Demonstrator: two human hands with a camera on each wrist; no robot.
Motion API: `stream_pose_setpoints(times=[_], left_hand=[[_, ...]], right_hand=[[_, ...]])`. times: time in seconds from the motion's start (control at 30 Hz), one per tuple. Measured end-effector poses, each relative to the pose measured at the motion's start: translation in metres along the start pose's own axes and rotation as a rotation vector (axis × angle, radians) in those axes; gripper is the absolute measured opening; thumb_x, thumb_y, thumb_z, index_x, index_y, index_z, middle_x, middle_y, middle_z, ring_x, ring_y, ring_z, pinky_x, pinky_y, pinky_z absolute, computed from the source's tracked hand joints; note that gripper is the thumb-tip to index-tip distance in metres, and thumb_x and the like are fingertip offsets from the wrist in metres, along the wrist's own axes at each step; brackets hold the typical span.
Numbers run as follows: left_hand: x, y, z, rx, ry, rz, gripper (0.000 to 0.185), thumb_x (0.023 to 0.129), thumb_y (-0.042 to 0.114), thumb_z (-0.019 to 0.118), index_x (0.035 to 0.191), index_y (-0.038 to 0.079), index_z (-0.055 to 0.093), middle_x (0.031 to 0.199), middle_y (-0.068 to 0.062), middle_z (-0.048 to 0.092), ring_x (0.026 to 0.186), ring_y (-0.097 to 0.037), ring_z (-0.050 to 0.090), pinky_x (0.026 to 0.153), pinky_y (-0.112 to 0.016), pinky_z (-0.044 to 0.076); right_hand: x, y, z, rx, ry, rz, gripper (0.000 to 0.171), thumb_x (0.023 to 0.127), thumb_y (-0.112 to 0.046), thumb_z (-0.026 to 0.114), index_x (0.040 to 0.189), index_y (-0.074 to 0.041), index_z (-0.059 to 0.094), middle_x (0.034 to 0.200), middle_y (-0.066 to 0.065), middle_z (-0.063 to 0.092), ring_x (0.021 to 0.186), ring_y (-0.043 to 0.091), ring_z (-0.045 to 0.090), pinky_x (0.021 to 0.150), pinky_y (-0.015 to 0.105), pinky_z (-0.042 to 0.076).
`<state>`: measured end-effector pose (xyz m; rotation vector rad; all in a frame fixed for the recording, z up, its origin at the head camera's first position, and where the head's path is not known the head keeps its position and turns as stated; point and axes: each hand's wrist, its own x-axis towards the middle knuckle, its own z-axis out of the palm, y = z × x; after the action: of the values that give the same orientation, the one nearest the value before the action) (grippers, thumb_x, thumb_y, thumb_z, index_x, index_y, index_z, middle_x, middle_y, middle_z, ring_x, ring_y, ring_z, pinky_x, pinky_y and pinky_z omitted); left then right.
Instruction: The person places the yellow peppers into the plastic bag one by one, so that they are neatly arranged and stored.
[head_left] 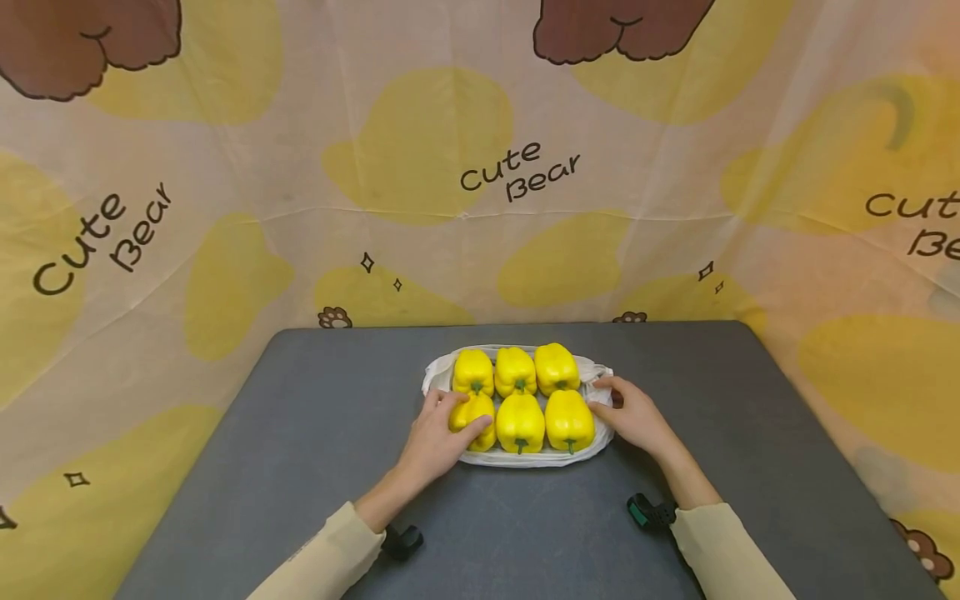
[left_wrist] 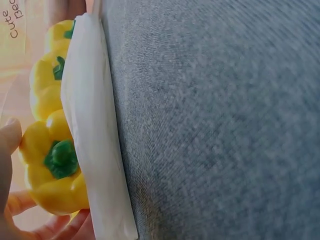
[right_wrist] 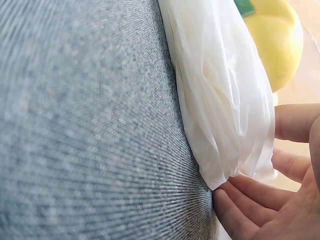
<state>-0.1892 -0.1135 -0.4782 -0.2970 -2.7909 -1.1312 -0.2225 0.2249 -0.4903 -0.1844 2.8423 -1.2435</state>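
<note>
Several yellow bell peppers (head_left: 521, 423) lie in two rows on a white plastic bag (head_left: 517, 460), whose raised edge rings them in an oval. At the front left, my left hand (head_left: 437, 437) holds a bell pepper (head_left: 467, 410), thumb on its near side and fingers around its outer side. The left wrist view shows this pepper (left_wrist: 55, 165) with its green stem toward the camera. At the right end, my right hand (head_left: 632, 415) grips the bag's crumpled edge (right_wrist: 225, 100), thumb over the inner side and fingers along the outside, low by the tabletop.
The bag lies near the far edge of a dark grey table (head_left: 337, 400). Behind and beside the table hangs a printed cloth (head_left: 420, 150) with yellow patches and lettering. Black wrist bands (head_left: 651, 510) sit below both hands.
</note>
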Motion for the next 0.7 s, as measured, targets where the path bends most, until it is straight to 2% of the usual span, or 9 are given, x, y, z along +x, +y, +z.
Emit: stream_pose_setpoints(times=[0.23, 0.33, 0.5, 0.7], left_hand=[[0.0, -0.003, 0.0, -0.005, -0.031, -0.011, 0.064, 0.089, 0.062, 0.068, 0.129, 0.012, 0.064, 0.119, -0.005, 0.051, 0.098, -0.024, 0.055, 0.083, -0.041, 0.046], [0.001, -0.004, -0.001, -0.006, -0.041, -0.001, 0.062, 0.09, 0.06, 0.068, 0.129, 0.012, 0.064, 0.118, -0.005, 0.052, 0.095, -0.022, 0.054, 0.081, -0.038, 0.046], [0.002, -0.003, -0.005, -0.031, -0.044, 0.053, 0.054, 0.094, 0.052, 0.068, 0.127, 0.008, 0.065, 0.116, -0.008, 0.055, 0.088, -0.02, 0.053, 0.074, -0.036, 0.046], [0.001, -0.003, -0.013, -0.067, -0.014, 0.085, 0.039, 0.098, 0.036, 0.067, 0.123, 0.007, 0.068, 0.116, -0.012, 0.06, 0.094, -0.023, 0.062, 0.083, -0.042, 0.055]], right_hand=[[-0.001, 0.001, 0.0, -0.001, 0.002, 0.0, 0.047, 0.096, -0.029, 0.069, 0.133, 0.0, 0.059, 0.133, 0.024, 0.059, 0.11, 0.036, 0.057, 0.096, 0.053, 0.049], [-0.002, 0.001, -0.001, -0.001, 0.005, 0.0, 0.047, 0.096, -0.029, 0.069, 0.133, 0.0, 0.059, 0.133, 0.024, 0.059, 0.11, 0.036, 0.057, 0.096, 0.053, 0.049], [-0.005, 0.001, -0.004, -0.002, 0.006, 0.0, 0.047, 0.097, -0.03, 0.068, 0.134, -0.001, 0.059, 0.133, 0.024, 0.059, 0.109, 0.035, 0.056, 0.095, 0.052, 0.049], [-0.008, 0.0, -0.009, 0.006, 0.007, -0.006, 0.047, 0.098, -0.029, 0.067, 0.135, -0.003, 0.059, 0.136, 0.024, 0.058, 0.11, 0.036, 0.057, 0.092, 0.051, 0.05]])
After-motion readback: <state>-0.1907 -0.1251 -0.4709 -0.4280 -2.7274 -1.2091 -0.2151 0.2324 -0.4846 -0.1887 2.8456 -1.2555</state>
